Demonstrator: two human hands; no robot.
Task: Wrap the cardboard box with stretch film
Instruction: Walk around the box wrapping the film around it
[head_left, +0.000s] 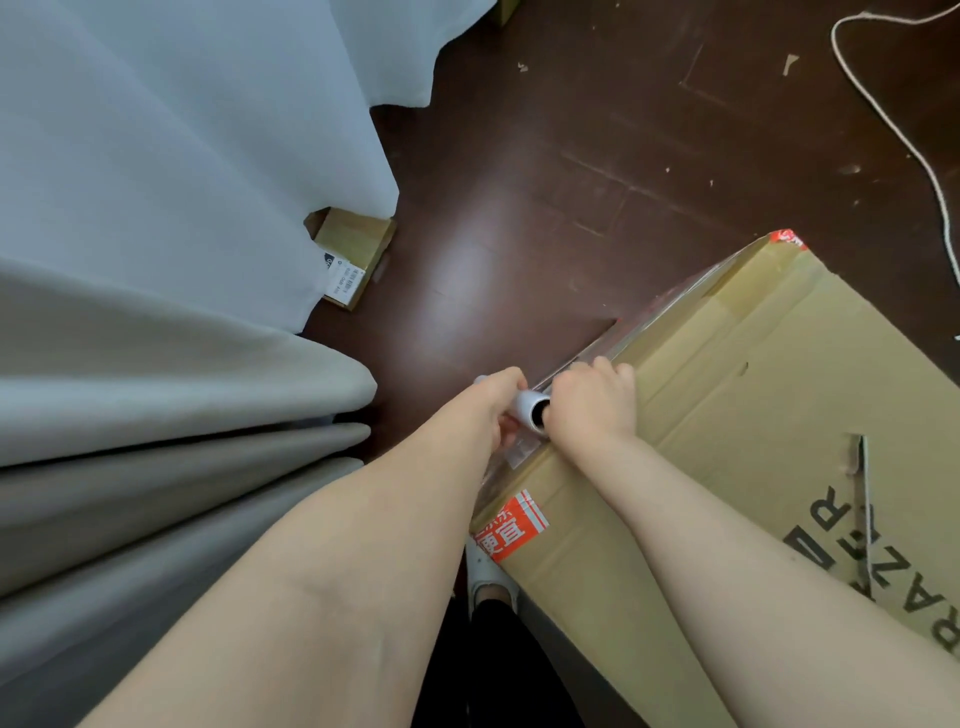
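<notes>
A large cardboard box (737, 415) with black lettering and orange tape at its corners fills the lower right. Clear stretch film (670, 306) lies along its left upper edge. A white stretch film roll (531, 409) sits at that edge, its open core end facing me. My left hand (498, 400) grips the roll from the left side. My right hand (597, 400) curls round the roll's near end, fingers over the box edge. Most of the roll is hidden by both hands.
Grey and white curtains (171, 260) hang along the left. A small cardboard box (356, 249) with a label sits on the dark wooden floor (545, 182) under the curtain. A white cord (893, 114) lies at the upper right. A white shoe (485, 577) shows beside the box.
</notes>
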